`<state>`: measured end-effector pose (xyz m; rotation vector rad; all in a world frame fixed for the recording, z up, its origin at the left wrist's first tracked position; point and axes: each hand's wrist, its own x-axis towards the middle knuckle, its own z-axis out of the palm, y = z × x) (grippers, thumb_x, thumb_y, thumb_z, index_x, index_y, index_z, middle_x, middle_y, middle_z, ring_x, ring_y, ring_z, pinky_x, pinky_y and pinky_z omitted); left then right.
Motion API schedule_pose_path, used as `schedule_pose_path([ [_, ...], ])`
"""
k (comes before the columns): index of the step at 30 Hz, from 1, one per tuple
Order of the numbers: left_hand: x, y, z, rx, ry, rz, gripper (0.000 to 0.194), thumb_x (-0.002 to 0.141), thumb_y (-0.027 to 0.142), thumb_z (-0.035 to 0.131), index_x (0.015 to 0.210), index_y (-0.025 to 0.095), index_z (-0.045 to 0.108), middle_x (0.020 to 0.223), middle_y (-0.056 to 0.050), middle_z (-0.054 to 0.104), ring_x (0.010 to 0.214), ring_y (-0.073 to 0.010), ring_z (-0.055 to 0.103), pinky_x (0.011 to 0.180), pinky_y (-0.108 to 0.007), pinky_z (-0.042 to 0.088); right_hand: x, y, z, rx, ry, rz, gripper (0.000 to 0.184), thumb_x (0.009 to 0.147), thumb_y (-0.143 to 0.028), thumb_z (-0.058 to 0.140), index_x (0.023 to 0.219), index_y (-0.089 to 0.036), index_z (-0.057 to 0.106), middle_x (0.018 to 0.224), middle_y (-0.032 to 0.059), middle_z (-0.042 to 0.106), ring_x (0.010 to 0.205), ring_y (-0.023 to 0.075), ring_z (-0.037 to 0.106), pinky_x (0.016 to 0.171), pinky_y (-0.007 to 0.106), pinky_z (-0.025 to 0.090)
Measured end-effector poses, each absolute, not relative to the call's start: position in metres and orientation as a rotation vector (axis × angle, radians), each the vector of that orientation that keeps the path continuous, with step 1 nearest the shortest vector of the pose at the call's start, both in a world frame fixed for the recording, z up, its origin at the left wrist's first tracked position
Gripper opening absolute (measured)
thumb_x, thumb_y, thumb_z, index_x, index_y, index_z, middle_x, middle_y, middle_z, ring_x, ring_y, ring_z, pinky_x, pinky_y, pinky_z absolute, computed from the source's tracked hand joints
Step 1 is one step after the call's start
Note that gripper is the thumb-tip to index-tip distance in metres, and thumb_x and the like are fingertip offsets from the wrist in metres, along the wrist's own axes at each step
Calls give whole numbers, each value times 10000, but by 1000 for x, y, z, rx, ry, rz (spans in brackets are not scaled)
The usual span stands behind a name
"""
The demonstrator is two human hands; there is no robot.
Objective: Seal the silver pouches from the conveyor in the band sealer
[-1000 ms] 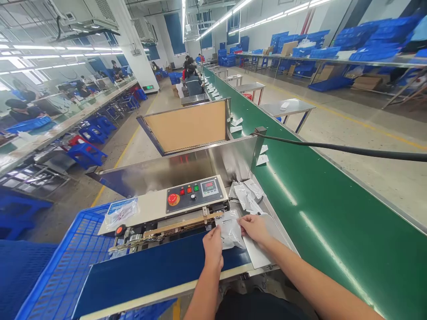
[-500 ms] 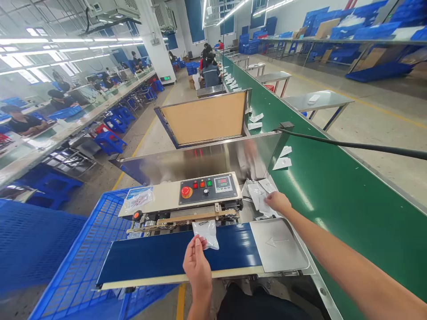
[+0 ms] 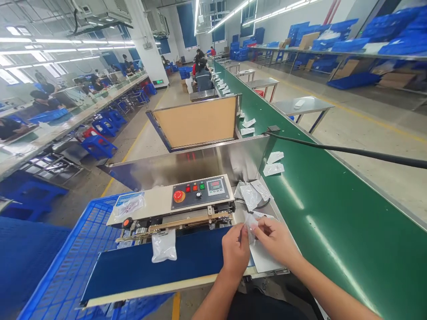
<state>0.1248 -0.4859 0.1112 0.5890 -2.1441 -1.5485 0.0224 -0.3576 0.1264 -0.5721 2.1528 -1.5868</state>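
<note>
Between my two hands is a small clear plastic bag (image 3: 250,222), held over the metal infeed plate (image 3: 267,258) at the right end of the sealing machine. My left hand (image 3: 236,249) pinches its left side, and my right hand (image 3: 275,240) grips the right side; what the bag contains is hard to make out. Another filled bag (image 3: 164,246) hangs from the sealing track of the band sealer (image 3: 187,222) and rests on its blue belt (image 3: 133,266). Behind my hands, several white packets (image 3: 251,195) lie heaped in a metal tray.
On my right runs a long green conveyor (image 3: 316,213) carrying scattered packets (image 3: 274,169). A black cable (image 3: 333,146) crosses above it. A blue basket (image 3: 66,253) stands beneath the belt's left end. Another bag (image 3: 130,204) lies on the machine top. People sit farther off.
The bag in the sealer has travelled left along the belt, and my left hand has let go of it. My right hand has brought another bag from the heap, and both hands now hold it.
</note>
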Motion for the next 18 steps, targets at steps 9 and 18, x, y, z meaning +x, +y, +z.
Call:
schedule_pose_path([
  [9, 133, -466, 91, 778, -1938, -1885, 568, 961, 676, 630, 909, 154, 847, 760, -68, 742, 693, -204, 601, 657, -273, 467, 26, -337, 94, -429, 1981, -1567, 506, 825, -721, 738, 842, -218, 779, 742, 32, 730, 673, 207, 624, 643, 317, 508],
  [18, 120, -481, 80, 736, -1808, -2185, 564, 849, 677, 758, 696, 134, 770, 655, -24, 645, 589, -132, 474, 576, -255, 385, 26, -338, 84, -392, 1929, -1633, 530, 813, -739, 733, 824, -210, 705, 721, 12, 682, 641, 175, 587, 600, 282, 476],
])
